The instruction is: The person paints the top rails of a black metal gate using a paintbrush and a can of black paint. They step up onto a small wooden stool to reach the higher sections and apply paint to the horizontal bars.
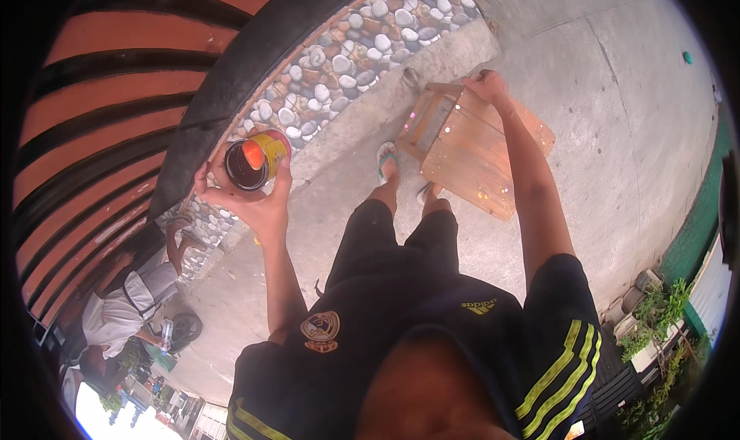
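Note:
My left hand (260, 207) is wrapped round an open can (273, 148) with a yellow label and a dark inside. A bright orange piece (253, 155) shows in the can's mouth; what it belongs to cannot be made out. With my right hand (489, 87) I grip the far edge of a small wooden stool (470, 155), its fingers curled over the wood. The stool's slatted top carries light paint-like spots, and it is tilted on the concrete close to my feet. The lower part of my right hand's grip is hidden.
A bed of pebbles (341, 64) with a concrete kerb (455, 53) runs along an orange and black barred wall (146, 35). At the left, another person (127, 305) in white holds a clear bottle (167, 333). Potted plants (655, 324) stand at the lower right.

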Demonstrator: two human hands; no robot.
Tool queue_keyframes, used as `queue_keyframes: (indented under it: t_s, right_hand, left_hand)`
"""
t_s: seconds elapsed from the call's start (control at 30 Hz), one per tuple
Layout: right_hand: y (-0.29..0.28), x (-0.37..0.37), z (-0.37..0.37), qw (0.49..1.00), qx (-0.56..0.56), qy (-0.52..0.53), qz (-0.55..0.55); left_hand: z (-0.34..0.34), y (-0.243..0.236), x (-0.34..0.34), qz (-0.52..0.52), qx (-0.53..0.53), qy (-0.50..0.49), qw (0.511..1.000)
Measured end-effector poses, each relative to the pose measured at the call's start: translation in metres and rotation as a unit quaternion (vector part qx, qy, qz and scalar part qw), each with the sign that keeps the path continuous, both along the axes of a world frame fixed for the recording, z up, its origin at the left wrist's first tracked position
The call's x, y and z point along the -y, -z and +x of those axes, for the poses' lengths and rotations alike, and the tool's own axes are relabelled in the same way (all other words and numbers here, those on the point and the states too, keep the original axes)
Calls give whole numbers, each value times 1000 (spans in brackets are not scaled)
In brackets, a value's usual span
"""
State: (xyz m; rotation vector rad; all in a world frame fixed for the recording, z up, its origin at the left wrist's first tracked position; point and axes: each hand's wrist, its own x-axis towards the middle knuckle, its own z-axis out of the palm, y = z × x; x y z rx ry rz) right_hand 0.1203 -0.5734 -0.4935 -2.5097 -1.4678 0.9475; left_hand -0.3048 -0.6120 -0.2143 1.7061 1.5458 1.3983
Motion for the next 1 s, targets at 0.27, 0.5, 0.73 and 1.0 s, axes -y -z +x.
queue_keyframes:
  t_s: [0.27,0.5,0.73,1.0]
  right_hand:
    - [11,1,81,985,55,161,11]
    - [-12,63,0,909,166,193,329]
    - [26,292,-33,714,-17,697,57]
    - [14,308,-34,673,-264,689,45]
  left_hand:
    - [-12,13,-55,7,18,37,999]
    - [1,16,-76,38,20,61,997]
    - [1,17,-82,32,19,62,997]
    - [5,18,-87,27,26,85,996]
